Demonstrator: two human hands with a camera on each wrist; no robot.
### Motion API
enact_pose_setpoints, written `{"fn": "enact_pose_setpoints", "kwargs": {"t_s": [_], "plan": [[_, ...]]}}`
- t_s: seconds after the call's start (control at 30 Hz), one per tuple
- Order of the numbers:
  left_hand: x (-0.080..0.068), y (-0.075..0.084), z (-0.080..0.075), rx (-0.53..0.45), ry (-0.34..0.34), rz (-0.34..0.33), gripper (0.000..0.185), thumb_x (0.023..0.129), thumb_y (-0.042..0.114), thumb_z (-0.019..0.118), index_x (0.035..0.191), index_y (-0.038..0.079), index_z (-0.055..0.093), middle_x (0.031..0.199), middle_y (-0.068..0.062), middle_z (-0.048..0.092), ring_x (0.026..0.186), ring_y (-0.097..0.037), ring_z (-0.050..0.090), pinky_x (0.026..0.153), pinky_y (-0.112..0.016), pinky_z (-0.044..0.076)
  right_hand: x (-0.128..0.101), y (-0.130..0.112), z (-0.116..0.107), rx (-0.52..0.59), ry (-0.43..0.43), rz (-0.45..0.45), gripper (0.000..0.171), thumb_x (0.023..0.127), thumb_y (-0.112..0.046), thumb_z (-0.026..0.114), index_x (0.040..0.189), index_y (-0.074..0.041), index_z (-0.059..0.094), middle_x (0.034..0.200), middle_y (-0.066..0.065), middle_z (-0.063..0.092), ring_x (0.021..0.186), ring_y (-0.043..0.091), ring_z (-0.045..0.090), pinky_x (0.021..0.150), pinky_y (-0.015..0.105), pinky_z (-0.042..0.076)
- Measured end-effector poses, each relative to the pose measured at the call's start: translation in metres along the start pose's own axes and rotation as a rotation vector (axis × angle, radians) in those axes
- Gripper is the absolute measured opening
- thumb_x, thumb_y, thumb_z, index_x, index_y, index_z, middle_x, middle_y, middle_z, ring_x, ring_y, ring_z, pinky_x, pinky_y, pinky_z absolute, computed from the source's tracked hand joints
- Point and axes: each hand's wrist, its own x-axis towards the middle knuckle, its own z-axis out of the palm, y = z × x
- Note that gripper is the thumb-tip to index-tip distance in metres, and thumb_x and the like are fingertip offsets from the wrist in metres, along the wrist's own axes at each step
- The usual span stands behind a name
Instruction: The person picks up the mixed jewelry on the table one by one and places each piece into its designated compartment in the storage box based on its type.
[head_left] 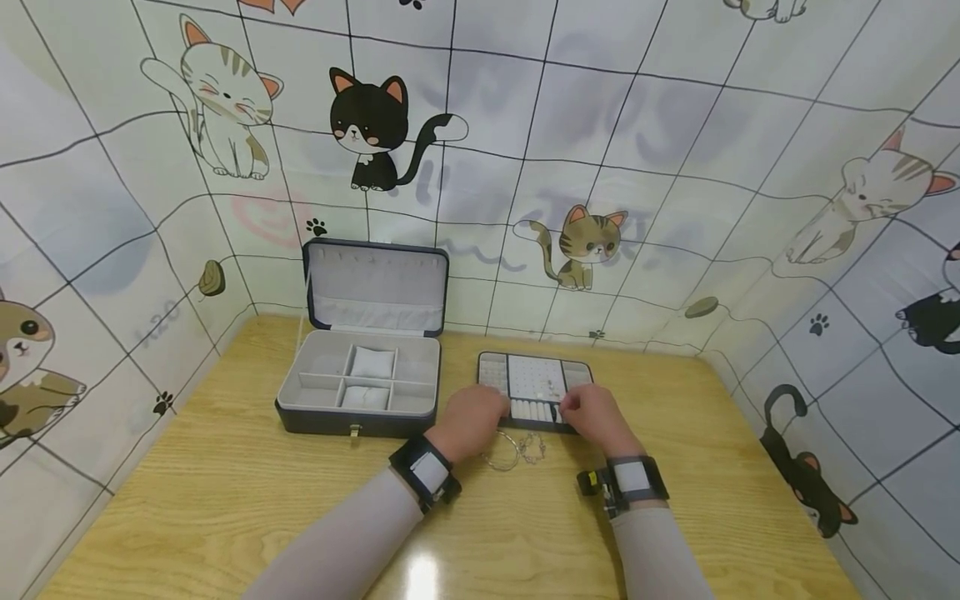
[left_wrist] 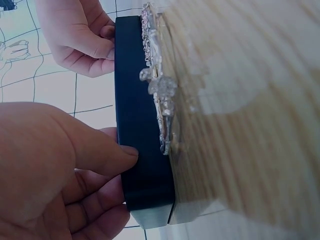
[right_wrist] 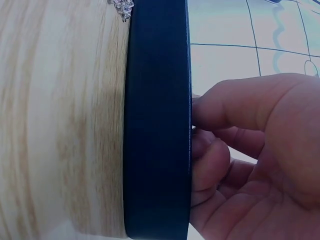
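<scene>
A small dark tray (head_left: 497, 372) with grey and white compartments lies on the wooden table. My left hand (head_left: 472, 421) holds its near left corner: in the left wrist view the thumb (left_wrist: 107, 150) presses on the tray's dark side wall (left_wrist: 142, 150) and the fingers curl past its top edge. My right hand (head_left: 592, 417) is at the tray's near right part. Its thumb and curled fingers (right_wrist: 210, 125) meet at the tray's rim (right_wrist: 157, 125); what they pinch, if anything, is hidden. A silver chain (head_left: 517, 452) lies on the table against the tray's front wall (left_wrist: 161, 100).
An open dark jewellery box (head_left: 360, 383) with grey compartments and two white cushions stands left of the tray, its lid upright. Cat-patterned sheets wall the table (head_left: 225, 500) on three sides. Bare wood lies at the front and the right.
</scene>
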Motion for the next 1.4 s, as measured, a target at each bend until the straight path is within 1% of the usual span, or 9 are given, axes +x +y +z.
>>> {"fn": "enact_pose_setpoints", "kwargs": {"t_s": [0.43, 0.53, 0.7, 0.77, 0.93, 1.07, 1.2, 1.3, 1.4], "plan": [[-0.003, 0.002, -0.004, -0.002, -0.014, -0.008, 0.020, 0.092, 0.006, 0.071, 0.099, 0.023, 0.079, 0.088, 0.006, 0.072, 0.077, -0.013, 0.061, 0.065, -0.030, 0.051, -0.002, 0.000, -0.001, 0.030, 0.001, -0.005, 0.007, 0.090, -0.005, 0.074, 0.083, -0.008, 0.075, 0.086, 0.007, 0.072, 0.077, 0.020, 0.061, 0.071, 0.032, 0.051], [-0.004, 0.001, -0.003, -0.002, 0.002, -0.006, 0.019, 0.091, 0.005, 0.071, 0.094, 0.023, 0.078, 0.085, 0.006, 0.071, 0.075, -0.013, 0.061, 0.062, -0.030, 0.050, -0.002, -0.001, -0.001, 0.035, 0.008, -0.001, 0.005, 0.090, -0.005, 0.074, 0.085, -0.007, 0.076, 0.087, 0.007, 0.073, 0.078, 0.019, 0.061, 0.071, 0.032, 0.052], [-0.004, 0.000, -0.001, 0.017, 0.046, 0.021, 0.018, 0.088, 0.005, 0.071, 0.086, 0.023, 0.076, 0.080, 0.006, 0.071, 0.071, -0.013, 0.062, 0.056, -0.030, 0.047, -0.004, -0.002, -0.001, 0.031, 0.012, 0.009, 0.006, 0.090, -0.006, 0.075, 0.085, -0.008, 0.076, 0.087, 0.006, 0.073, 0.079, 0.019, 0.062, 0.072, 0.032, 0.052], [-0.003, 0.000, -0.001, 0.022, 0.048, 0.028, 0.018, 0.089, 0.005, 0.072, 0.086, 0.023, 0.076, 0.080, 0.006, 0.071, 0.071, -0.013, 0.061, 0.056, -0.030, 0.047, -0.005, -0.002, -0.002, 0.028, 0.010, 0.013, 0.007, 0.091, -0.006, 0.074, 0.084, -0.009, 0.075, 0.086, 0.006, 0.072, 0.078, 0.020, 0.061, 0.072, 0.032, 0.051], [-0.004, 0.000, -0.003, 0.018, 0.025, 0.037, 0.018, 0.091, 0.005, 0.071, 0.094, 0.022, 0.078, 0.086, 0.005, 0.073, 0.076, -0.013, 0.064, 0.061, -0.030, 0.051, -0.005, -0.002, -0.001, 0.024, 0.009, 0.016, 0.008, 0.091, -0.006, 0.073, 0.084, -0.009, 0.074, 0.087, 0.006, 0.071, 0.079, 0.020, 0.060, 0.071, 0.032, 0.050], [-0.005, -0.001, -0.007, -0.040, 0.006, 0.035, 0.021, 0.088, 0.003, 0.072, 0.098, 0.020, 0.078, 0.089, 0.005, 0.073, 0.078, -0.012, 0.063, 0.067, -0.029, 0.053, -0.004, 0.000, 0.000, 0.033, 0.008, 0.026, 0.008, 0.092, -0.006, 0.073, 0.085, -0.010, 0.074, 0.088, 0.006, 0.072, 0.080, 0.020, 0.061, 0.072, 0.033, 0.051], [-0.006, 0.000, -0.011, -0.085, -0.008, 0.030, 0.022, 0.086, 0.000, 0.072, 0.097, 0.018, 0.078, 0.088, 0.004, 0.072, 0.076, -0.012, 0.060, 0.067, -0.028, 0.052, -0.004, 0.002, 0.001, 0.035, 0.010, 0.021, 0.007, 0.092, -0.007, 0.074, 0.086, -0.010, 0.075, 0.088, 0.006, 0.072, 0.080, 0.020, 0.061, 0.072, 0.033, 0.051], [-0.006, 0.001, -0.013, -0.083, 0.003, 0.052, 0.020, 0.088, 0.002, 0.071, 0.097, 0.018, 0.079, 0.088, 0.004, 0.073, 0.076, -0.011, 0.062, 0.067, -0.028, 0.053, -0.003, 0.002, 0.001, 0.035, 0.013, 0.015, 0.008, 0.092, -0.007, 0.074, 0.085, -0.011, 0.074, 0.087, 0.005, 0.072, 0.079, 0.020, 0.061, 0.072, 0.033, 0.051], [-0.005, 0.002, -0.014, -0.089, 0.022, 0.091, 0.015, 0.091, 0.005, 0.072, 0.094, 0.018, 0.079, 0.087, 0.005, 0.072, 0.077, -0.011, 0.063, 0.069, -0.028, 0.053, -0.003, 0.002, 0.001, 0.039, 0.014, 0.012, 0.008, 0.092, -0.007, 0.074, 0.085, -0.011, 0.074, 0.086, 0.005, 0.071, 0.079, 0.019, 0.060, 0.071, 0.032, 0.050]]}}
